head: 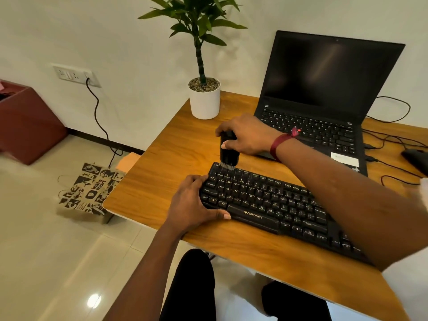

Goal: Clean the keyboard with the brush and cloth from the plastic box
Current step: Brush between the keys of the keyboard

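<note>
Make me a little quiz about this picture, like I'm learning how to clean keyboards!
1. True or false: the bristles of the brush touch the keyboard near its far left corner.
2. What is the left hand doing? A) wiping with a cloth B) holding the keyboard's left end C) lifting a cup
3. Fill in the gap: the brush is gripped by the ___ hand.

Key: 1 true. 2 B. 3 right: the right hand grips the brush from above.
</note>
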